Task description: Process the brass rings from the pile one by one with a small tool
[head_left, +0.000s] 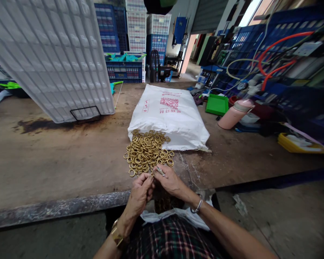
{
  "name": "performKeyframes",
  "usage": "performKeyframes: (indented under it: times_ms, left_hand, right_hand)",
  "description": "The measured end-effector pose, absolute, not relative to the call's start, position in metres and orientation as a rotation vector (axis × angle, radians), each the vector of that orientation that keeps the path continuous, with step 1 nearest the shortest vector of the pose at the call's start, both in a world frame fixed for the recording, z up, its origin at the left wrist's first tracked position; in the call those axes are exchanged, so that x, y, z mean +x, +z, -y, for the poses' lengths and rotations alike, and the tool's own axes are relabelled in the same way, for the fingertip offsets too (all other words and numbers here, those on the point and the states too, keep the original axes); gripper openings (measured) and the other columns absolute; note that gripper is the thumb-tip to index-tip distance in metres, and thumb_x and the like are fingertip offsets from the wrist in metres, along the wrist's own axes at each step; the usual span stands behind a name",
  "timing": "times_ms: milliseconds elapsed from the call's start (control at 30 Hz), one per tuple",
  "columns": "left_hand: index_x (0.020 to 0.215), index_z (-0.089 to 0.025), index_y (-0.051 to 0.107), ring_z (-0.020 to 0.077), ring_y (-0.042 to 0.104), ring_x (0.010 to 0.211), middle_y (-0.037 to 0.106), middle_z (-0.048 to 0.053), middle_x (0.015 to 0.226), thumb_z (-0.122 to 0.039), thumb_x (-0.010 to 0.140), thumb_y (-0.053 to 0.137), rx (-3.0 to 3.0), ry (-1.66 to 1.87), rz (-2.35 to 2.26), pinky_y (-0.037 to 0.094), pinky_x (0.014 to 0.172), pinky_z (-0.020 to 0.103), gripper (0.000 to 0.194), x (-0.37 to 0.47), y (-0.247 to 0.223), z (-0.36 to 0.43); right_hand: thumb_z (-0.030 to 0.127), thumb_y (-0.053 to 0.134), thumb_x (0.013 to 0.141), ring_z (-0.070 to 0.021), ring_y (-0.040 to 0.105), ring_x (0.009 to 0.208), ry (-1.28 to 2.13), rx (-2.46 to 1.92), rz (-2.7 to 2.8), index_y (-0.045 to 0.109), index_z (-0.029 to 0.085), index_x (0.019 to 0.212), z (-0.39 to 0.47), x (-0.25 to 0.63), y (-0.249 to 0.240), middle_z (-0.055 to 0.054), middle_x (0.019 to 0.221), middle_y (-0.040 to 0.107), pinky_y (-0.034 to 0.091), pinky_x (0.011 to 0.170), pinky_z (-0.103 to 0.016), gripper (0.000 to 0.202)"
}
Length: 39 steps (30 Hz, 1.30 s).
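Observation:
Many brass-coloured rings (145, 151) lie in a heap on the brown table, spilling from the mouth of a white sack (167, 111) with red print. Just in front of the heap, at the table's near edge, both hands meet. My left hand (142, 189) is closed, thumb and fingers pinched around a small piece, seemingly a ring, partly hidden by the fingers. My right hand (169, 180) is closed too, with a small metal tool (160, 171) held at its fingers, its tip beside the left fingertips.
A large ribbed white panel (59, 57) stands at the left in a black wire holder (85, 113). On the right are a green tray (217, 104), a pink bottle (235, 115), a yellow tray (299, 144) and orange hoses. Stacked crates (136, 28) stand behind.

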<state>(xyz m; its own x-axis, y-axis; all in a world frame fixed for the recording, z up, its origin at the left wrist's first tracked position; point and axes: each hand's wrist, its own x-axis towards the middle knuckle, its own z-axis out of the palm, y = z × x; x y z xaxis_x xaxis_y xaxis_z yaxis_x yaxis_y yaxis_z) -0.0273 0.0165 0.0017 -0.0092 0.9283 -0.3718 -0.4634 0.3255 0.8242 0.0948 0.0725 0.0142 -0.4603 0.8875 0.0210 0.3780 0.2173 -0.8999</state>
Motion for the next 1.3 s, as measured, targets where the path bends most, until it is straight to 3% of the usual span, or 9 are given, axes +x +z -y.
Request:
performKeyframes:
  times_ms: [267, 433, 667, 967, 1167, 1300]
  left_hand:
    - [0.068, -0.018, 0.047, 0.0014, 0.033, 0.036, 0.048, -0.007, 0.054, -0.048, 0.062, 0.072, 0.511, 1.212, -0.995, 0.021, 0.033, 0.013, 0.039, -0.027, 0.005, -0.015]
    - [0.068, -0.018, 0.048, 0.0016, 0.033, 0.036, 0.049, -0.007, 0.055, -0.047, 0.064, 0.071, 0.516, 1.236, -0.991, 0.022, 0.033, 0.014, 0.037, -0.028, 0.004, -0.016]
    - [0.069, -0.018, 0.048, 0.002, 0.032, 0.036, 0.048, -0.008, 0.053, -0.048, 0.064, 0.07, 0.536, 1.256, -1.015, 0.022, 0.032, 0.014, 0.038, -0.028, 0.003, -0.016]
    - [0.065, -0.017, 0.047, 0.0023, 0.031, 0.035, 0.042, -0.009, 0.046, -0.048, 0.071, 0.066, 0.702, 1.246, -1.016, 0.023, 0.035, 0.015, 0.037, -0.03, -0.008, -0.009]
    - [0.068, -0.018, 0.045, 0.0025, 0.035, 0.036, 0.052, -0.006, 0.055, -0.043, 0.064, 0.073, 0.448, 1.242, -0.855, 0.024, 0.033, 0.014, 0.038, -0.028, 0.01, -0.008]
    - [0.069, -0.018, 0.044, 0.0021, 0.037, 0.038, 0.054, -0.005, 0.058, -0.043, 0.066, 0.072, 0.258, 1.248, -0.873, 0.023, 0.033, 0.013, 0.039, -0.029, 0.004, -0.012]
  right_hand:
    - [0.025, 0.04, 0.083, -0.0096, 0.043, 0.058, 1.302, -1.207, 1.853, 0.049, 0.018, 0.069, -0.074, 0.096, 0.015, 0.004, 0.061, 0.047, 0.034, 0.056, -0.02, 0.018]
    - [0.019, 0.037, 0.083, -0.0113, 0.045, 0.059, 1.079, -1.242, 2.064, 0.052, 0.018, 0.074, -0.071, 0.099, 0.008, 0.002, 0.064, 0.051, 0.033, 0.058, -0.021, 0.017]
    - [0.007, 0.042, 0.069, -0.0125, 0.045, 0.059, 0.738, -1.288, 2.471, 0.054, 0.018, 0.079, -0.063, 0.102, 0.008, -0.001, 0.067, 0.056, 0.028, 0.058, -0.023, 0.019]
    - [0.009, 0.042, 0.076, -0.0119, 0.046, 0.058, 0.696, -1.4, 2.619, 0.055, 0.016, 0.084, -0.072, 0.108, 0.006, -0.003, 0.069, 0.059, 0.026, 0.055, -0.023, 0.018]
    - [0.012, 0.04, 0.081, -0.0132, 0.052, 0.064, 0.519, -1.591, 2.428, 0.054, 0.017, 0.089, -0.084, 0.118, -0.003, -0.004, 0.074, 0.062, 0.03, 0.058, -0.022, 0.018]
    - [0.017, 0.043, 0.083, -0.0154, 0.059, 0.075, 0.473, -1.598, 2.321, 0.051, 0.019, 0.107, -0.093, 0.113, -0.007, -0.006, 0.09, 0.065, 0.034, 0.064, -0.023, 0.025]
